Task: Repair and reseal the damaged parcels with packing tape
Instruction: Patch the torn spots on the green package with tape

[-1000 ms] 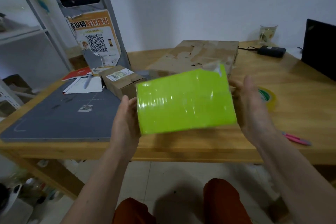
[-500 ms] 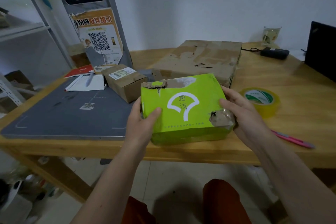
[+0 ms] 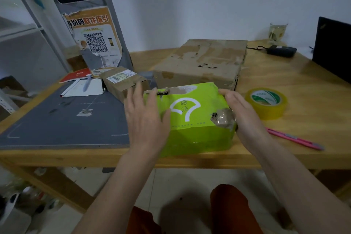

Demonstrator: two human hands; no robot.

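A bright green parcel [image 3: 191, 119] with a white fan logo lies on the wooden table [image 3: 303, 104] near its front edge. Its top shows torn patches at the back left and at the right corner, where brown cardboard shows through. My left hand [image 3: 146, 121] lies with straight fingers against the parcel's left end. My right hand [image 3: 245, 114] rests with straight fingers along its right end. A roll of yellowish packing tape [image 3: 266, 103] lies flat just right of my right hand.
A large worn cardboard box [image 3: 201, 62] lies behind the green parcel, a small labelled brown box [image 3: 123, 81] to its left. A pink utility knife [image 3: 296, 138] lies at the right. A grey mat [image 3: 62, 118], papers with a pen, a black adapter, a glass and a dark screen are around.
The green parcel was held tilted up in both hands, then turned logo side up and set down on the table. My fingers have loosened from gripping it to lying straight at its ends.
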